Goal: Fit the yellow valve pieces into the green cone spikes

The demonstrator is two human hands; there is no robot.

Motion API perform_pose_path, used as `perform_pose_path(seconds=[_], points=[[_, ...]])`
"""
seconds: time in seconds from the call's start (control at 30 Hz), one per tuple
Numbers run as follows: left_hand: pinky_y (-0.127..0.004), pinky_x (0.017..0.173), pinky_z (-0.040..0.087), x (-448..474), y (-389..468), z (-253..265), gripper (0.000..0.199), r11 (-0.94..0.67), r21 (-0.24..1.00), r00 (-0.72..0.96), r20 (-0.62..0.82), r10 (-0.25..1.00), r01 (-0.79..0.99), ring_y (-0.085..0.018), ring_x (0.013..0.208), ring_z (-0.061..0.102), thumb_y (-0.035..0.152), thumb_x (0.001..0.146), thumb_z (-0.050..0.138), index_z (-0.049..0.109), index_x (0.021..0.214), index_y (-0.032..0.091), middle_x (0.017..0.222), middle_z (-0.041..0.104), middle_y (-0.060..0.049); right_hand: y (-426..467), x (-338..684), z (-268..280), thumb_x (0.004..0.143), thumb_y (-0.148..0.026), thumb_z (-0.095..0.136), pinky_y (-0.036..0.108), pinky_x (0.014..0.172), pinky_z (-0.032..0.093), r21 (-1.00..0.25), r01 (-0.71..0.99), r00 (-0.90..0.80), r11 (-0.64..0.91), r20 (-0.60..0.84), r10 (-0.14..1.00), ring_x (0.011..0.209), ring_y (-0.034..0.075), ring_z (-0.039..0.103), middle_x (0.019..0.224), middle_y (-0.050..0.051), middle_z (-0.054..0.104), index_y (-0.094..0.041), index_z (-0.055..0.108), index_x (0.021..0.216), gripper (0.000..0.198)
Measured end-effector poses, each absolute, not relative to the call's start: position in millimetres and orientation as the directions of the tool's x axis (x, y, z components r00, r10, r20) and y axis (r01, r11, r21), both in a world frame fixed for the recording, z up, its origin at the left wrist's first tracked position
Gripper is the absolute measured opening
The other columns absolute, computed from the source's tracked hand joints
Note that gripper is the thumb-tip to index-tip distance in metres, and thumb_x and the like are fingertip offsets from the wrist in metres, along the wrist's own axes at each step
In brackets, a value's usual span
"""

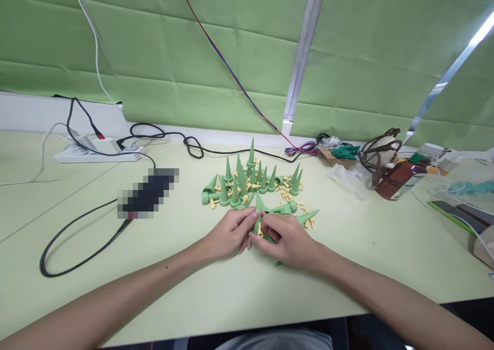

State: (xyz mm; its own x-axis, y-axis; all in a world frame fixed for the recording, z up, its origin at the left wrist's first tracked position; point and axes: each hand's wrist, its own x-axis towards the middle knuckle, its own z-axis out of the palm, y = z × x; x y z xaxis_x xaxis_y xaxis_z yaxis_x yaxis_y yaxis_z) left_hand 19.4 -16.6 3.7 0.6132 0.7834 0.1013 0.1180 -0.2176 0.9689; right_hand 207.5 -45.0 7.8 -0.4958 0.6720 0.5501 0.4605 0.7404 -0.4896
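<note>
Between my two hands a green plastic watering spike [257, 211] is held upright, point up, with a small yellow valve [260, 230] at its lower part. My left hand [230, 230] grips the spike from the left with thumb and fingers. From the right, my right hand [289, 239] has its fingers closed around the spike's lower part, close to the valve; its exact hold is partly hidden. Just beyond stands a cluster of similar green spikes [234, 191], some upright and some lying down. Loose yellow valves [285, 196] lie scattered among them.
At the left are a blurred dark device [148, 193] with a looped black cable [48, 252] and a white power strip [96, 154]. A brown bottle [401, 180], plastic wrapping [349, 180] and a phone-like slab [455, 213] lie at the right. Green blinds hang behind the table.
</note>
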Motion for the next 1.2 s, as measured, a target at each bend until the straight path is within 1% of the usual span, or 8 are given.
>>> perform_pose_path(seconds=[0.2,0.47,0.7,0.87,0.97,1.07,1.2], points=[[-0.02,0.042,0.038,19.5,-15.9,3.9,0.046,-0.211,0.97,0.615,0.093,0.783,0.121,-0.009,0.039,0.047,0.056,0.1,0.041,0.049,0.075,0.017,0.046,0.049,0.006,-44.8,208.3,7.8,0.091,-0.026,0.059,0.024,0.053,0.024,-0.499,0.454,-0.511,0.738,0.533,0.674,0.054,0.009,0.03,0.061,-0.007,0.035,-0.022,0.032,0.069,0.035],[-0.02,0.042,0.038,18.9,-16.1,4.0,0.047,-0.211,0.969,0.619,0.089,0.78,0.126,-0.008,0.039,0.046,0.056,0.1,0.041,0.05,0.077,0.017,0.047,0.049,0.006,-45.4,207.3,10.4,0.091,-0.024,0.059,0.023,0.053,0.023,-0.506,0.457,-0.523,0.731,0.512,0.681,0.054,0.009,0.03,0.061,-0.007,0.033,-0.021,0.032,0.071,0.033],[-0.02,0.041,0.037,19.0,-15.7,4.2,0.048,-0.208,0.97,0.614,0.086,0.785,0.129,-0.008,0.038,0.045,0.057,0.1,0.04,0.047,0.074,0.017,0.046,0.048,0.006,-44.1,207.9,8.0,0.091,-0.025,0.061,0.022,0.053,0.022,-0.507,0.45,-0.488,0.735,0.55,0.678,0.053,0.008,0.029,0.06,-0.008,0.031,-0.021,0.035,0.071,0.033],[-0.02,0.041,0.036,19.3,-16.2,3.9,0.047,-0.213,0.968,0.608,0.09,0.789,0.134,-0.008,0.039,0.045,0.057,0.1,0.04,0.047,0.075,0.017,0.048,0.048,0.006,-43.6,207.8,6.1,0.091,-0.029,0.063,0.022,0.052,0.023,-0.487,0.448,-0.473,0.75,0.583,0.661,0.053,0.008,0.03,0.06,-0.008,0.032,-0.02,0.038,0.071,0.033],[-0.02,0.041,0.035,19.7,-18.2,6.1,0.045,-0.232,0.965,0.587,0.117,0.801,0.123,-0.008,0.039,0.043,0.055,0.1,0.04,0.044,0.074,0.018,0.048,0.044,0.007,-43.8,208.2,6.1,0.092,-0.031,0.063,0.022,0.052,0.023,-0.472,0.445,-0.472,0.761,0.598,0.647,0.053,0.008,0.03,0.06,-0.008,0.033,-0.02,0.04,0.07,0.033],[-0.02,0.043,0.034,19.5,-19.9,10.3,0.043,-0.328,0.934,0.538,0.205,0.818,0.144,-0.008,0.043,0.041,0.05,0.1,0.042,0.043,0.071,0.018,0.05,0.04,0.007,-43.6,209.6,6.9,0.094,-0.033,0.061,0.022,0.053,0.025,-0.468,0.447,-0.466,0.763,0.606,0.645,0.053,0.008,0.032,0.059,-0.007,0.035,-0.019,0.046,0.071,0.03],[-0.02,0.048,0.034,17.7,-19.0,12.9,0.036,-0.536,0.799,0.478,0.371,0.796,0.274,-0.008,0.051,0.041,0.04,0.099,0.048,0.05,0.072,0.016,0.058,0.044,0.005,-40.7,213.6,9.4,0.098,-0.028,0.053,0.022,0.055,0.03,-0.498,0.468,-0.389,0.73,0.625,0.677,0.053,0.009,0.037,0.059,-0.005,0.042,-0.019,0.051,0.072,0.028]])
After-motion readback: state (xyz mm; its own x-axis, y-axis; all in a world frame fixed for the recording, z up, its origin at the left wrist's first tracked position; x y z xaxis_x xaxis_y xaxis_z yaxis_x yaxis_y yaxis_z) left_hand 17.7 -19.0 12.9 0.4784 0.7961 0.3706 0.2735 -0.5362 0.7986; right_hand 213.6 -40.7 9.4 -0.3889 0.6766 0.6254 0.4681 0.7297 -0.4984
